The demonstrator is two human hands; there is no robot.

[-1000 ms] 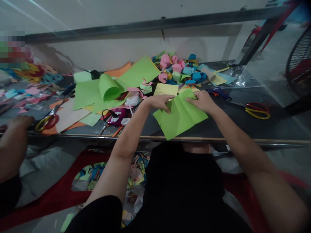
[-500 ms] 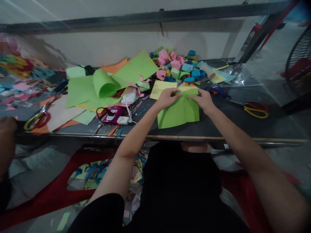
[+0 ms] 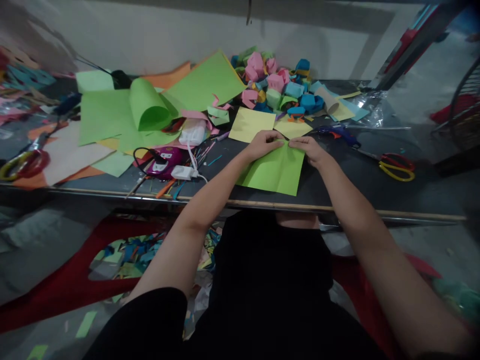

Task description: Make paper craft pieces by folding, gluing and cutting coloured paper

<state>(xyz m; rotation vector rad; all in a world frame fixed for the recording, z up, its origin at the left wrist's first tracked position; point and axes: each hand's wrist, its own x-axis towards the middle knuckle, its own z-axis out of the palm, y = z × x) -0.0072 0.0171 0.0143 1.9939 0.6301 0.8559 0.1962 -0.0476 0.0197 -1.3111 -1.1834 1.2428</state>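
Note:
A green paper sheet (image 3: 275, 172) with a crease down its middle lies near the table's front edge. My left hand (image 3: 265, 144) pinches its far edge near the middle. Just right of it, my right hand (image 3: 308, 150) pinches the same edge, fingers nearly touching the left ones. Beyond the hands lie a yellow sheet (image 3: 252, 125) and a second yellow piece (image 3: 293, 128). Behind these is a heap of folded paper pieces (image 3: 275, 82) in pink, blue, green and yellow.
Scissors (image 3: 397, 167) and a blue tool (image 3: 341, 135) lie right on the dark table (image 3: 360, 192). Left are a purple power socket (image 3: 165, 162), a white charger (image 3: 193, 132), curled green paper (image 3: 150, 107) and more scissors (image 3: 26, 165). A fan (image 3: 467, 105) stands far right.
The view has shifted, and the person's arm at the far left is out of sight. My hands are closer together on the green sheet, whose lower part lies flatter.

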